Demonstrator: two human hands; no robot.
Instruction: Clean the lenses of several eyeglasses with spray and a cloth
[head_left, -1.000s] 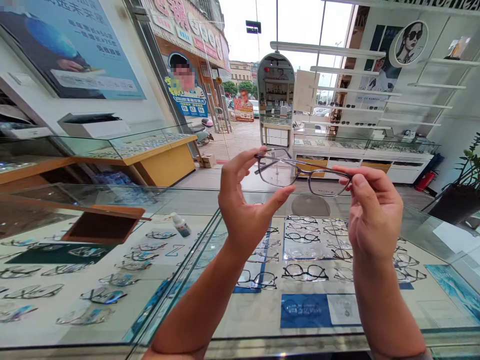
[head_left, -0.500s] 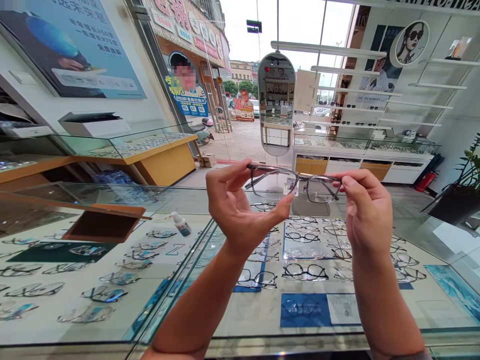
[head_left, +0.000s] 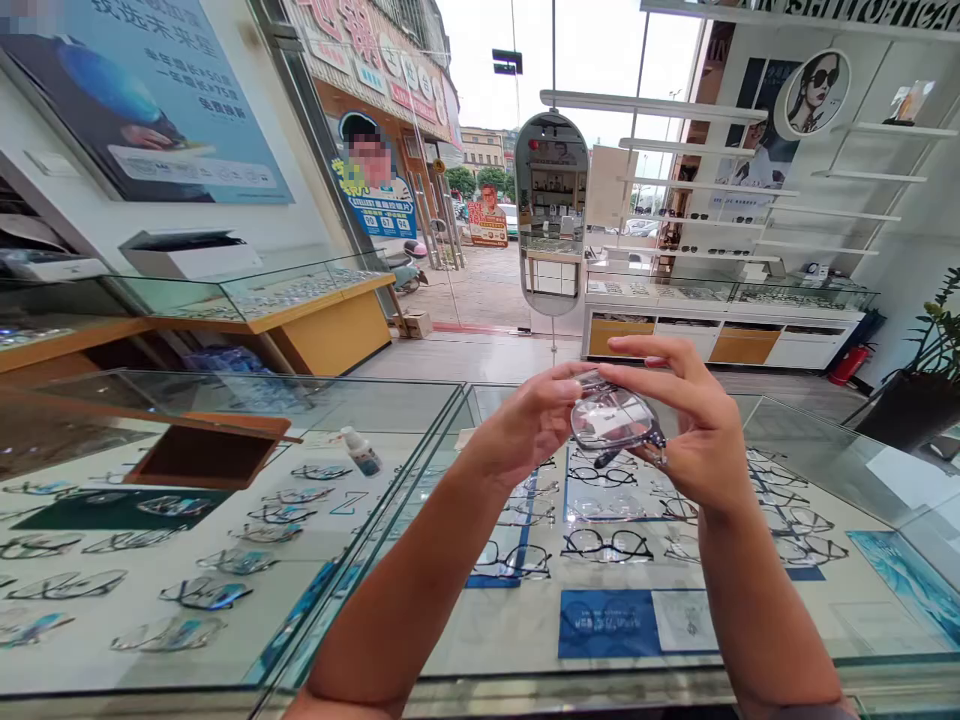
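A pair of dark-framed eyeglasses (head_left: pixel 611 418) is held above the glass counter, turned so one lens faces me and the other is largely hidden. My left hand (head_left: pixel 529 425) pinches the frame from the left, its fingertips at the top edge. On the other side my right hand (head_left: pixel 694 425) grips the frame near the hinge, thumb below and fingers reaching over the top. Below, inside the showcase, lie rows of eyeglasses (head_left: pixel 607 545) and a blue and white card (head_left: pixel 607 623).
A small spray bottle (head_left: pixel 361 451) and a brown tray (head_left: pixel 206 452) are at the left of the counter. Beyond stand an oval mirror (head_left: pixel 553 210), a wooden-sided display case (head_left: pixel 334 325) and white wall shelves (head_left: pixel 705 185). A potted plant (head_left: pixel 911 390) is at the right.
The eyeglasses have turned from facing broadside to angled and come down slightly. My hands have drawn together, the left moving right and now pinching the frame.
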